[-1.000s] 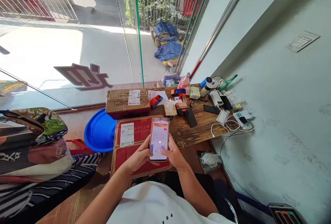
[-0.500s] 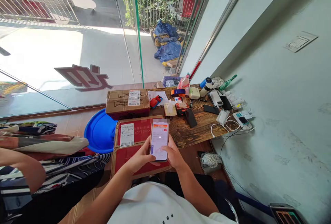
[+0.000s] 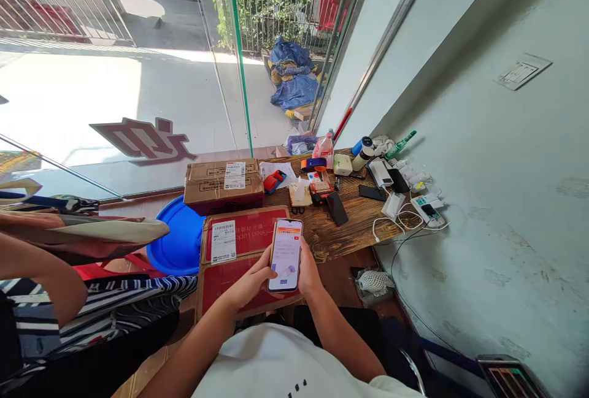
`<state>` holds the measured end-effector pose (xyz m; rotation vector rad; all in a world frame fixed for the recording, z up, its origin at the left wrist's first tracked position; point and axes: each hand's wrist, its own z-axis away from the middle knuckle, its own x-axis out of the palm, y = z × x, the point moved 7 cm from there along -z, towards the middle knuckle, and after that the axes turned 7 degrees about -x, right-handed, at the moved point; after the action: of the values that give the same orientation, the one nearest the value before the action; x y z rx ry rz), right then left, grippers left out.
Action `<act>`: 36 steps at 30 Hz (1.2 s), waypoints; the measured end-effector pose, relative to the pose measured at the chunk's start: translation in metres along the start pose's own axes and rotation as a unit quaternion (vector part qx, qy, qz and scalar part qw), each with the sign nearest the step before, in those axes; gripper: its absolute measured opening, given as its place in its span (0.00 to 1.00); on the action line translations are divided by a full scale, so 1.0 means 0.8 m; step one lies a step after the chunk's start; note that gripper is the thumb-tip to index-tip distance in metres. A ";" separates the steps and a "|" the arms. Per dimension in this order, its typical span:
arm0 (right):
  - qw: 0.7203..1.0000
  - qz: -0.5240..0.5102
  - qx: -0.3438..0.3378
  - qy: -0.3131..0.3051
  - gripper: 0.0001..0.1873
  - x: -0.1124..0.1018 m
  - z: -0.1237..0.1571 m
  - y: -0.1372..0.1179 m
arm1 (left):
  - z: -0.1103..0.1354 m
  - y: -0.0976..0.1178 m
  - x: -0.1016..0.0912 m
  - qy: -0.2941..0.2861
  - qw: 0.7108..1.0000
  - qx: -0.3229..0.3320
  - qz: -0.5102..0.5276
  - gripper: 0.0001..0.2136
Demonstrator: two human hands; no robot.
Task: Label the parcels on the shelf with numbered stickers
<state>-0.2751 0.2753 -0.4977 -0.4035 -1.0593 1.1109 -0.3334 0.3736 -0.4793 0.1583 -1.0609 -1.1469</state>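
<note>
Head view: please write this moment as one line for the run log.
left hand: holds lit rectangular smartphone | right hand: holds same smartphone | near: red cardboard box | beyond: brown wooden table

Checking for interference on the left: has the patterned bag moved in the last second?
Yes. The patterned bag shifted right and flattened; its tip now overlaps the left rim of the blue basin.
</note>
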 end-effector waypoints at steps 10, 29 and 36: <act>0.997 0.030 -0.038 -0.054 0.36 0.003 0.012 -0.018 | -0.033 0.067 -0.017 0.157 0.976 0.134 -0.075 0.19; 0.998 0.051 -0.030 -0.018 0.39 -0.021 0.000 -0.013 | -0.066 0.070 -0.015 0.197 0.972 0.106 -0.078 0.32; 0.959 0.274 -0.022 0.064 0.42 -0.072 -0.026 -0.046 | -0.049 0.053 -0.039 0.219 0.956 0.143 -0.135 0.33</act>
<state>-0.2409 0.2136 -0.5085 -0.8275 -0.8781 1.5274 -0.2758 0.4023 -0.4936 0.7731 -0.8140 -1.1249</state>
